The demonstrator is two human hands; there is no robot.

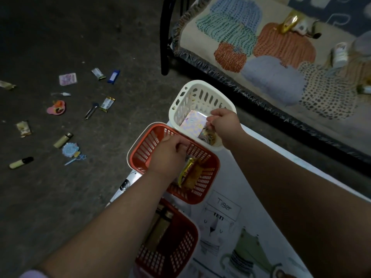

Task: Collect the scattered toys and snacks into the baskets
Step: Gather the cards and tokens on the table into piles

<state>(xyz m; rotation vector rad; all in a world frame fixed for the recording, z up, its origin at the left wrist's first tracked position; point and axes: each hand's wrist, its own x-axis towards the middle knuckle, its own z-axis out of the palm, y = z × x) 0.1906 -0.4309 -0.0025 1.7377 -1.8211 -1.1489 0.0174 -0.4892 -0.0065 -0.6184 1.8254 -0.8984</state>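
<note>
Though my left hand curls over the farther red basket and my right hand in the white basket, neither grip shows.

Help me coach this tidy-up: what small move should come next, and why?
Probably loosen the left hand and let the snack drop: its fingers seem to pinch the wrapper's top, and it already stands inside the red basket. More items lie on the floor.

Head-worn view, down onto baskets
</note>
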